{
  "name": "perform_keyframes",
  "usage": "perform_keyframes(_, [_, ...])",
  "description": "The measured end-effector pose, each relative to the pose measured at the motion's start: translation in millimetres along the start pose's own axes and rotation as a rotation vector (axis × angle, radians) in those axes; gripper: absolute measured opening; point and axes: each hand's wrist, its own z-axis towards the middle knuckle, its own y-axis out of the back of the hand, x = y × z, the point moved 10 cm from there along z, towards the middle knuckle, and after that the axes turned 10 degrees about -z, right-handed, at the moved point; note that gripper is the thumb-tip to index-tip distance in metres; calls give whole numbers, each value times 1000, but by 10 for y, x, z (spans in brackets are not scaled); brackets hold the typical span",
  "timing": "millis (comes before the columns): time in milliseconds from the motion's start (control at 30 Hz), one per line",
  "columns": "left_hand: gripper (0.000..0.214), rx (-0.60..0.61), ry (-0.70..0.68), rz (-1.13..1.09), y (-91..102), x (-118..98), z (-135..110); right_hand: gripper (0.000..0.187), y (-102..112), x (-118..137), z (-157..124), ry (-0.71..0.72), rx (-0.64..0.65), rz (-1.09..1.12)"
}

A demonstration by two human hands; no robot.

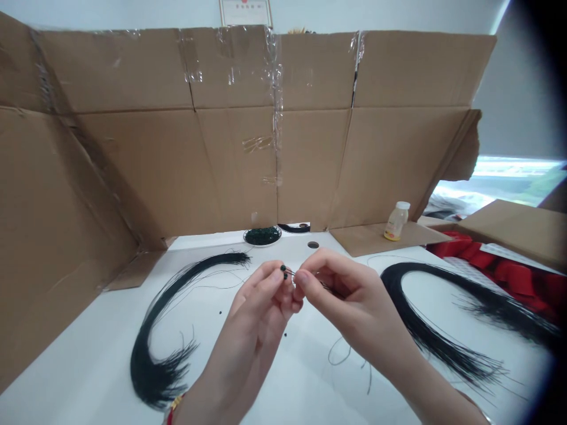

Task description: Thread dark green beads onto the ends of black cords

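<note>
Close together over the white table [310, 378], my two hands meet at a pair of small dark green beads [283, 269]. My left hand [261, 313] pinches the beads between thumb and fingers. From them a thin dark cord [290, 273] runs across to my right hand [349, 295], whose thumb and forefinger are closed on it. Whether the cord passes through both beads is too small to tell. A loose strand [340, 354] curls on the table below my right hand. Behind my hands stands a dish [263, 244] filled with dark green beads.
Bundles of black cord lie curved at left [146, 336] and right [398, 289]. Stray beads [220, 312] dot the table. Cardboard walls [230, 165] enclose the back and left. A white-capped bottle [396, 221] stands back right, near a box [518, 227] and red material [509, 271].
</note>
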Motion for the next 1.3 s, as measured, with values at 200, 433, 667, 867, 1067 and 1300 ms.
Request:
perform_keyframes(200, [16,52,-10,84,-89,-39,5,22,26,23,-30,2,1,-108])
perform_keyframes(433, [20,70,-74,249,-90,-108,-15,27,81,68,-31,15,-14,-217])
perform_keyframes(667, [20,31,-75,292,-35,-102,-10,29,108,131,-46,40,-34,-315])
perform_keyframes(867, [19,19,-75,254,-63,-97,-15,28,104,189,-49,70,-29,-312])
perform_keyframes(1067, [19,54,-7,210,-89,-38,-16,26,122,176,-57,78,-44,-314])
perform_keyframes(1300, [19,59,-4,232,-77,-31,-15,25,125,240,-58,122,-59,-340])
